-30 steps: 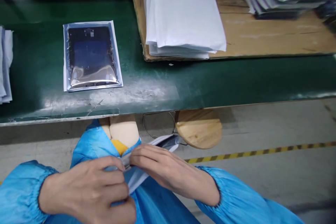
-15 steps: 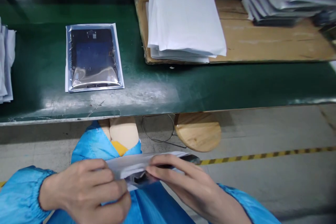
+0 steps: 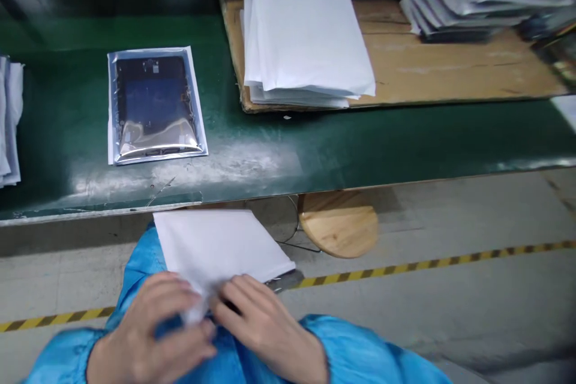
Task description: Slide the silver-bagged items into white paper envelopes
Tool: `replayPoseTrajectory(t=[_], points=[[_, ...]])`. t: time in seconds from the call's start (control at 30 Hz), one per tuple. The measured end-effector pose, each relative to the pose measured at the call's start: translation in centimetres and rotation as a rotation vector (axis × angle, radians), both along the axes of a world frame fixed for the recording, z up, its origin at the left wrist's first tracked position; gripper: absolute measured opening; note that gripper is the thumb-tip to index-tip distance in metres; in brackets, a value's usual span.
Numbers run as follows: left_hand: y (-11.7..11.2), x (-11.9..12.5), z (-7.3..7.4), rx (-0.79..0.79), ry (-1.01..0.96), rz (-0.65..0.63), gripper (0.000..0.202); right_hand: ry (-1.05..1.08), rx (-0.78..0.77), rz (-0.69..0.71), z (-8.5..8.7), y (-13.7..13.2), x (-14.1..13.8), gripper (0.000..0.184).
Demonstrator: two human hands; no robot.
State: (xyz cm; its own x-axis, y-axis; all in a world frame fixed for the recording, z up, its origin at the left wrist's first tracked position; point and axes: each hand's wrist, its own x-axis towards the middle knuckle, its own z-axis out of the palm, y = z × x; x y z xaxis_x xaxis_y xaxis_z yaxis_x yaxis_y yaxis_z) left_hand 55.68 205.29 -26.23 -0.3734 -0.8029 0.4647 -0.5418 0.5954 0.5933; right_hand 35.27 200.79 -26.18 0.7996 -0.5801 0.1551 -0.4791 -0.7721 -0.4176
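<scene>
A flat white pouch (image 3: 220,243) is held over my lap, just below the table edge. A dark, see-through edge (image 3: 288,280) shows beneath its right corner. My right hand (image 3: 265,321) is closed, pinching the pouch's near edge between thumb and fingers. At the near left corner, my left hand (image 3: 153,330) is smeared by motion. Its fingers curve about that corner, and I cannot tell whether they grip it. On the table in front lies a shiny clear bag (image 3: 157,105) with a dark flat panel inside, on a white backing.
A stack of white pouches (image 3: 310,36) sits on a cardboard sheet (image 3: 432,72) on the green table (image 3: 315,150). More piles (image 3: 477,0) stand behind, and another stack (image 3: 9,120) is at the left. Below the table is a wooden stool (image 3: 339,225).
The pouch has turned from nearly edge-on to showing its broad white face. My right hand has moved left and closer to my left hand. The view has shifted slightly.
</scene>
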Motion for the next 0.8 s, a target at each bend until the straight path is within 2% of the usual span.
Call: replayPoseTrajectory(t=[0.07, 0.17, 0.2, 0.23, 0.3, 0.37, 0.43, 0.5, 0.57, 0.6, 0.67, 0.8], points=[[1.9, 0.6, -3.2, 0.266, -0.121, 0.188, 0.035, -0.003, -0.026, -0.029, -3.0, 0.8, 2.1, 0.026], [4.7, 1.1, -8.5, 0.503, -0.103, 0.442, 0.031, 0.049, 0.158, -0.004, -6.7, 1.7, 4.1, 0.011], [5.5, 1.2, -10.1, 0.571, -0.063, 0.502, 0.027, 0.046, 0.256, 0.015, -7.5, 1.9, 4.2, 0.012], [6.1, 1.3, -11.4, 0.648, -0.005, 0.536, 0.024, 0.032, 0.345, 0.018, -8.2, 2.0, 3.9, 0.022], [6.6, 1.5, -13.2, 0.816, 0.168, 0.609, 0.024, -0.004, 0.441, -0.06, -9.4, 2.2, 2.0, 0.039], [6.6, 1.7, -14.0, 0.972, 0.407, 0.71, 0.034, -0.012, 0.422, -0.291, -10.5, 2.5, -1.3, 0.047], [6.2, 2.0, -14.2, 1.09, 0.648, 0.788, 0.048, -0.024, 0.438, -0.606, -11.6, 3.0, -5.0, 0.061], [5.7, 2.1, -14.3, 1.175, 0.819, 0.801, 0.057, -0.169, 0.649, -0.836, -12.7, 3.7, -8.0, 0.077], [5.2, 2.0, -14.4, 1.216, 0.903, 0.817, 0.062, -0.444, 0.999, -0.951, -13.4, 4.6, -9.5, 0.084], [5.0, 1.9, -14.5, 1.221, 0.919, 0.837, 0.063, -0.596, 1.155, -0.986, -13.6, 4.9, -9.6, 0.081], [4.6, 1.5, -14.6, 1.199, 0.931, 0.886, 0.063, -0.84, 1.338, -1.059, -13.9, 5.2, -8.9, 0.067], [3.5, 0.8, -14.8, 1.118, 0.914, 0.939, 0.057, -1.085, 1.358, -1.221, -14.3, 4.5, -6.7, 0.035]])
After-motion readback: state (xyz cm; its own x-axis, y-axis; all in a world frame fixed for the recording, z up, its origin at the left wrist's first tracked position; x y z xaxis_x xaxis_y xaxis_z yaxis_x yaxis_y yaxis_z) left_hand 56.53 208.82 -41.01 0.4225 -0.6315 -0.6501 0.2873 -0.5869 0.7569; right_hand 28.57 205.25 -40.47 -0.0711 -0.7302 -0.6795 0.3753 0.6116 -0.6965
